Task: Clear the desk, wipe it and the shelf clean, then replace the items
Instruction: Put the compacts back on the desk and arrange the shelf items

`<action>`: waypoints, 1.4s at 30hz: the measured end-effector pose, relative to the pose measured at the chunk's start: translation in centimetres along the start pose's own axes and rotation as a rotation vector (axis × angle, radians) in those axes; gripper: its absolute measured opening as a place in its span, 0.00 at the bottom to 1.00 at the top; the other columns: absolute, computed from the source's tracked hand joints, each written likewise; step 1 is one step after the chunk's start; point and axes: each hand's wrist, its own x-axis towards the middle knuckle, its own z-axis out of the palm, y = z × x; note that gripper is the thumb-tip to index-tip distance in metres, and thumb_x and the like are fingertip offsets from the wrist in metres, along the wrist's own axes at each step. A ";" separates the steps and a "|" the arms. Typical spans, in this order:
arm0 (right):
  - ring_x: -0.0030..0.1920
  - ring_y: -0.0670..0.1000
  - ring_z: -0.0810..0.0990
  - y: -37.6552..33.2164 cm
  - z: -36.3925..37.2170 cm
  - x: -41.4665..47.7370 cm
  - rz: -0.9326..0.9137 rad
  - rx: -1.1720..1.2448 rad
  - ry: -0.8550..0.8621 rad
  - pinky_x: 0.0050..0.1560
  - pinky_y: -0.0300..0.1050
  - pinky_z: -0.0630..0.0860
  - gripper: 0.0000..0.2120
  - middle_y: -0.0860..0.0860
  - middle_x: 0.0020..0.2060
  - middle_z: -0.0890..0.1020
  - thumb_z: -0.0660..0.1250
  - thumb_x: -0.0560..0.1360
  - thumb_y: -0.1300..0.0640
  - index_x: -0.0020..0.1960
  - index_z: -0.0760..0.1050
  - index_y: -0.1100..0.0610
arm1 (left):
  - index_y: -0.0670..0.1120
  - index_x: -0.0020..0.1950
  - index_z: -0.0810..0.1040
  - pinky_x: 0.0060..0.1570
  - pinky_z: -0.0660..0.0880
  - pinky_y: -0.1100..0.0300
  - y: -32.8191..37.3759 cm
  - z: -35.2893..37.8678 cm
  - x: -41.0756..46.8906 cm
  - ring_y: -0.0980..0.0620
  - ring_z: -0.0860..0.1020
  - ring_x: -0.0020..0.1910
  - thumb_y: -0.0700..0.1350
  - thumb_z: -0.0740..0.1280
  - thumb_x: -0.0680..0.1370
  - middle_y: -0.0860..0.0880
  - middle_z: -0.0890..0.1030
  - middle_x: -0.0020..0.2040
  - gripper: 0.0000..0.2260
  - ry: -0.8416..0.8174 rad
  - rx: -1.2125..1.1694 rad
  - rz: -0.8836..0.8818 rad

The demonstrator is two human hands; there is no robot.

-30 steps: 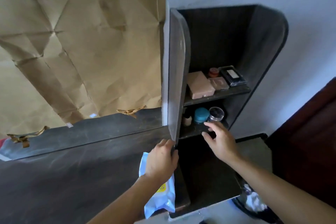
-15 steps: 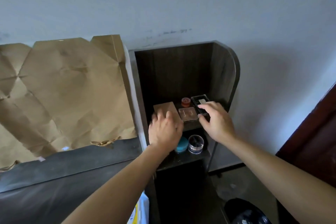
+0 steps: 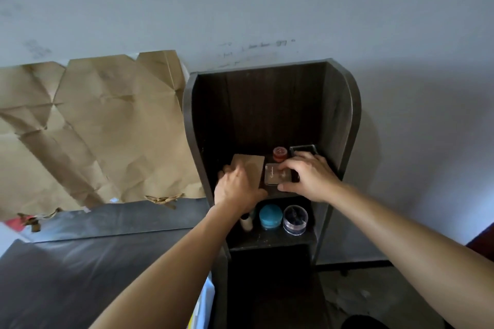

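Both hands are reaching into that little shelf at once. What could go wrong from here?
The right hand pinches the flat case by its edges only; that grip might slip, dropping it towards the teal jar and clear jar on the lower shelf. The small red jar stands close behind both hands, so lifting the case, or the tan box that the left hand holds, could knock it over.

Nothing legible. Small square clear-pink plastic compact [image 3: 278, 177], near the front edge of the upper board of the dark wooden shelf [image 3: 344, 115], has one line of pale cursive script on its lid, too small to read. Grey wall [image 3: 401, 21] above the shelf has faint handwritten pencil scribbles [image 3: 256, 47], unreadable.
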 end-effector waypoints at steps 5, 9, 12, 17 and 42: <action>0.60 0.53 0.69 -0.4 0.0 -0.7 0.012 -0.083 0.160 0.56 0.52 0.65 0.25 0.49 0.53 0.78 0.70 0.65 0.36 0.57 0.76 0.48 | 0.46 0.69 0.63 0.60 0.70 0.51 -0.5 0.5 -1.3 0.42 0.68 0.62 0.55 0.74 0.66 0.43 0.69 0.63 0.37 0.062 -0.021 -0.013; 0.53 0.54 0.73 -0.9 0.5 -2.3 0.013 -0.025 0.324 0.51 0.50 0.67 0.23 0.50 0.48 0.77 0.71 0.63 0.39 0.53 0.77 0.50 | 0.48 0.61 0.66 0.58 0.70 0.52 -2.0 1.1 -4.0 0.45 0.66 0.58 0.55 0.73 0.65 0.46 0.68 0.58 0.29 0.106 -0.101 0.058; 0.48 0.53 0.76 -1.7 1.2 -3.7 -0.011 0.082 0.392 0.46 0.47 0.71 0.24 0.49 0.47 0.76 0.74 0.62 0.43 0.54 0.77 0.52 | 0.48 0.56 0.67 0.54 0.69 0.56 -4.0 1.2 -6.6 0.47 0.66 0.55 0.54 0.73 0.64 0.48 0.67 0.55 0.26 0.152 -0.154 0.112; 0.41 0.50 0.77 -5.0 3.2 -6.5 -0.022 0.178 0.357 0.36 0.44 0.74 0.25 0.46 0.47 0.72 0.75 0.64 0.43 0.57 0.76 0.52 | 0.48 0.57 0.68 0.52 0.70 0.56 -9.2 0.8 -11.4 0.49 0.65 0.56 0.52 0.71 0.65 0.50 0.67 0.57 0.24 0.172 -0.163 0.113; 0.46 0.50 0.77 -37.1 26.1 -5.7 -0.269 0.254 -0.098 0.39 0.40 0.72 0.18 0.44 0.44 0.78 0.67 0.63 0.40 0.48 0.80 0.48 | 0.49 0.57 0.69 0.50 0.71 0.58 -46.3 -1.6 -26.5 0.48 0.68 0.58 0.54 0.70 0.66 0.50 0.68 0.57 0.23 0.138 -0.078 -0.481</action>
